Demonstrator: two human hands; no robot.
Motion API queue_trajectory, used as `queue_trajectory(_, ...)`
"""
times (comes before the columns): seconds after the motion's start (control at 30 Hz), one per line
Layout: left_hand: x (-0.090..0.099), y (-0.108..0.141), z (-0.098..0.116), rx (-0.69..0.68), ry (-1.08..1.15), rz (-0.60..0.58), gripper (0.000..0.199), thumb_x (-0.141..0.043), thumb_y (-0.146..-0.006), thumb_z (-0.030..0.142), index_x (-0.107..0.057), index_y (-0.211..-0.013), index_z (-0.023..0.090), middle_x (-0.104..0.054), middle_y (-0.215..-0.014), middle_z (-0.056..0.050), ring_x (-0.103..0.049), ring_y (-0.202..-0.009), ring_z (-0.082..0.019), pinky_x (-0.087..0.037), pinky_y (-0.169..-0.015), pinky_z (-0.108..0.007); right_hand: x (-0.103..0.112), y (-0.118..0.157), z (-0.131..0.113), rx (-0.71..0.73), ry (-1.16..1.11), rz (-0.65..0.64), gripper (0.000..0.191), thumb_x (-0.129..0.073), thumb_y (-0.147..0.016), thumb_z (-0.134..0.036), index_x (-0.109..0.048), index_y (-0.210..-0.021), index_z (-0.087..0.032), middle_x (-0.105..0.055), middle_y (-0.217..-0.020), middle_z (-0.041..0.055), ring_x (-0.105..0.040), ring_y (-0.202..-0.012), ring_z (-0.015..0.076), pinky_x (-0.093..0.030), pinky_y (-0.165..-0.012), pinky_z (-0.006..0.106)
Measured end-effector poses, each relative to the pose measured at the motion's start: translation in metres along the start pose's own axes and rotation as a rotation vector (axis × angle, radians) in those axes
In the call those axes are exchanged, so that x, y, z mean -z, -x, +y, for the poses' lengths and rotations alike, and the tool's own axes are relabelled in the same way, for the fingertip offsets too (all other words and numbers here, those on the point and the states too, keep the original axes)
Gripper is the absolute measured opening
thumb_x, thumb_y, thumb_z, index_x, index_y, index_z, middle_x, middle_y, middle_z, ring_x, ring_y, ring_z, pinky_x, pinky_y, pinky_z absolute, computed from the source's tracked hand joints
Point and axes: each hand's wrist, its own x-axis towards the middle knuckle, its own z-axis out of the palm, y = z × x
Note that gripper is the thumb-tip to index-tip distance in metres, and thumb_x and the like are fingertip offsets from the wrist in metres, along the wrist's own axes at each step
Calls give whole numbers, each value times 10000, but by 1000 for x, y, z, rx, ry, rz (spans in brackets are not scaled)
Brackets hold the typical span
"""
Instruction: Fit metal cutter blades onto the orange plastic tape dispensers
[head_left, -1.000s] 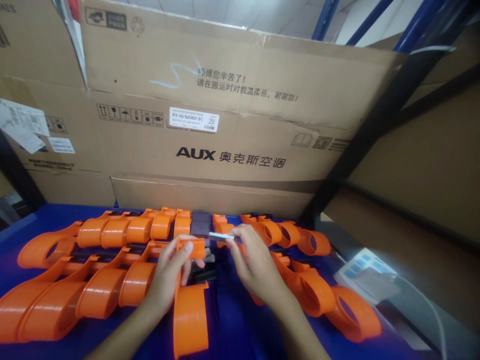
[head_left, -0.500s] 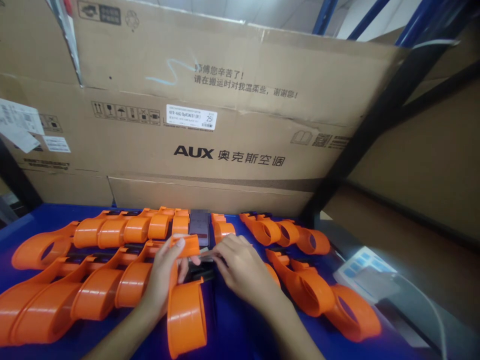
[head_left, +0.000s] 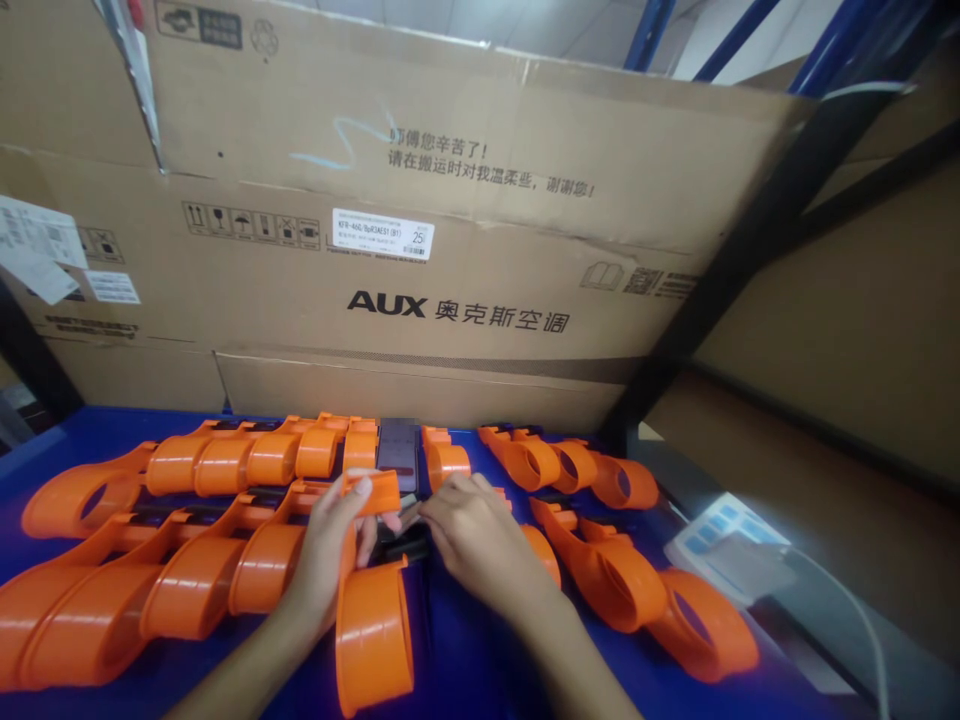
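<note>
The left hand [head_left: 330,545] grips an orange looped plastic piece [head_left: 375,635] near its upper end, thumb on top, probably to steady it with the loop hanging clear. The right hand [head_left: 472,535] pinches a thin grey strip [head_left: 410,514] beside that end, seemingly for fine control. Around them, similar orange loops [head_left: 193,590] line the blue surface [head_left: 480,665], apparently spaced for easy pickup.

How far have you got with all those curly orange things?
Orange looped plastic bands lie in rows on the blue table; that layout looks done. In hand: the left hand holds a separate orange band, and the right hand pinches a small grey piece near its end. What's left: at least that band, since it's outside the rows. Whether others need work, I can't tell.
</note>
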Motion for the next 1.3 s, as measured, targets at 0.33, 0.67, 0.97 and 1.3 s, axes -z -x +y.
queue_trajectory(0.33,2,1,-5,26,56,24,398,-665,-901,551,-661,-809,164,-555,-490,35,-409,-402,-75,-366,-484,-207,7,0,-4,-56,-106,79,179,-557,-987,-145,-719,-937,-204,-743,-907,77,-621,-899,248,-427,-789,386)
queue_trajectory(0.67,-2,-4,-3,-148,173,357,554,-590,-927,675,-549,-1328,295,-764,-1036,-33,-709,-774,-170,-565,-712,-279,19,10,-19,235,-574,355,763,-685,-877,-635,-471,-1494,-242,-707,-1301,125,-686,-1123,304,-520,-1003,483)
queue_trajectory(0.97,-1,-3,-5,6,128,125,635,-525,-928,715,-501,-1354,245,-732,-1012,-90,-705,-775,-235,-552,-547,-296,25,11,8,-202,-396,568,352,-620,-949,-327,-660,-1282,-221,-773,-1085,91,-731,-841,240,-575,-752,369)
queue_trajectory(1.3,4,-3,-7,-19,96,83,561,-541,-940,669,-521,-1260,208,-690,-909,-76,-610,-726,-201,-509,-539,-272,28,17,61,-901,54,346,550,-529,-975,-604,-640,-1343,-210,-780,-1016,153,-729,-920,366,-499,-729,416)
